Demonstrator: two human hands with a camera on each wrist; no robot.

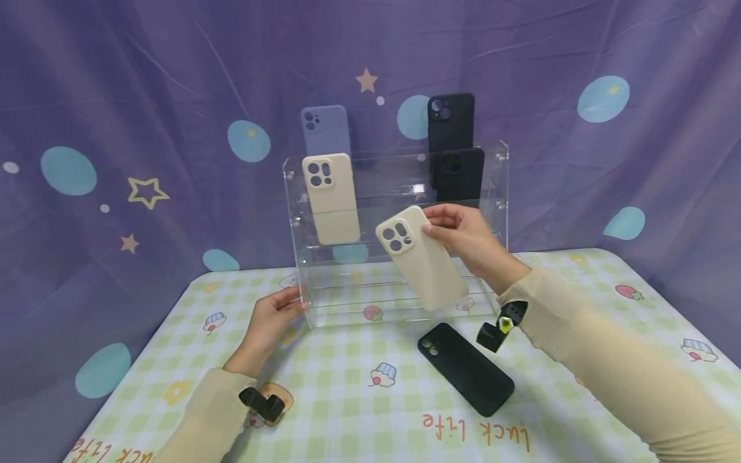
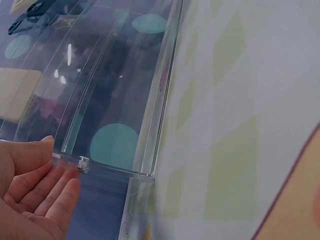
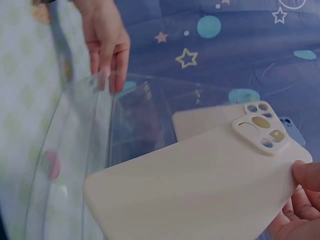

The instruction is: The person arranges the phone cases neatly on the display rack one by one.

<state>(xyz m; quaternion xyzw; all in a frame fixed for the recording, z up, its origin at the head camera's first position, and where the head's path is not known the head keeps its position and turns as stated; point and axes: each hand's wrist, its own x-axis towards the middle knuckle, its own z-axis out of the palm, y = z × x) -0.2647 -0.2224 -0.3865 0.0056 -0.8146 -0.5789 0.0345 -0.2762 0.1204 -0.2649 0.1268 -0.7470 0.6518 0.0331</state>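
Note:
My right hand (image 1: 448,226) pinches a beige phone case (image 1: 421,258) by its upper edge and holds it tilted in front of a clear acrylic tiered rack (image 1: 393,186). The right wrist view shows that beige case (image 3: 190,185) close up, with my thumb (image 3: 306,175) on its edge. My left hand (image 1: 276,314), fingers straight, rests against the rack's lower left corner; the left wrist view shows its fingers (image 2: 47,192) at the rack's clear edge (image 2: 115,167). A second beige case (image 1: 330,199) stands on the rack's left side.
A lilac case (image 1: 326,128) and two black cases (image 1: 451,116) (image 1: 460,177) also stand in the rack. Another black case (image 1: 466,368) lies flat on the green checked tablecloth (image 1: 347,399) before it. A purple curtain (image 1: 116,96) hangs behind.

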